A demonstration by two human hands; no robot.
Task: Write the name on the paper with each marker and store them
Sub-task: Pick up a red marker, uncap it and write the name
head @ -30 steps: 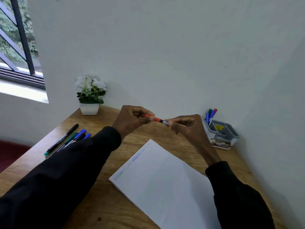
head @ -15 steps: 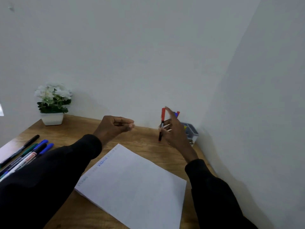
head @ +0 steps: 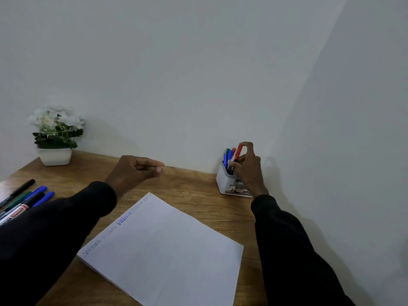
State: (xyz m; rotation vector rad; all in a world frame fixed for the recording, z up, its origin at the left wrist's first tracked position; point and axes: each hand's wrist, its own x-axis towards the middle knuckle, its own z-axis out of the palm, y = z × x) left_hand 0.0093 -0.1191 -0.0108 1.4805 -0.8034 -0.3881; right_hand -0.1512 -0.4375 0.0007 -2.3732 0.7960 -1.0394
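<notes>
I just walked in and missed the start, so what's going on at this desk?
A person sits at a wooden desk, storing markers after writing. Their right hand pinches a red marker upright at the mouth of the grey holder, which already has blue, green and red ones in it. The left hand hovers curled, holding nothing. The paper shows a name written several times along one edge. More markers lie at the desk's left side, not yet stored.
</notes>
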